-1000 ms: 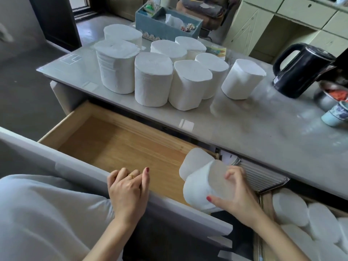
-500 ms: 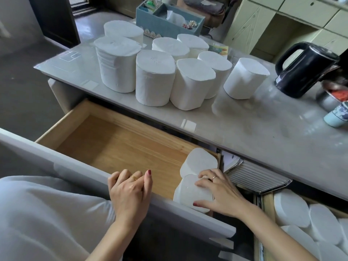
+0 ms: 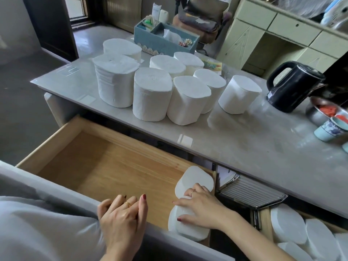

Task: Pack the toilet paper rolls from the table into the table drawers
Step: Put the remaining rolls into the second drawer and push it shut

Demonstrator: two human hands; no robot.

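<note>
Several white toilet paper rolls (image 3: 152, 95) stand upright on the grey table (image 3: 244, 144). The wooden left drawer (image 3: 105, 164) is pulled open below. Two rolls stand in its right corner: a far roll (image 3: 195, 178) and a near roll (image 3: 186, 227). My right hand (image 3: 199, 208) lies on top of the near roll, fingers spread over it, thumb at its side. My left hand (image 3: 124, 221) rests on the drawer's front edge with fingers curled over it. A second open drawer (image 3: 265, 219) at the right holds several rolls (image 3: 288, 225).
A black kettle (image 3: 293, 85), a metal bowl (image 3: 323, 112) and a blue cup (image 3: 329, 129) sit at the table's right end. A blue organizer box (image 3: 162, 42) stands at the back. A metal rack (image 3: 250, 193) juts out between the drawers.
My right hand has brought the roll down from mid-air into the drawer's right corner, in front of the other roll, and now lies on top. The left hand stayed on the drawer front.
</note>
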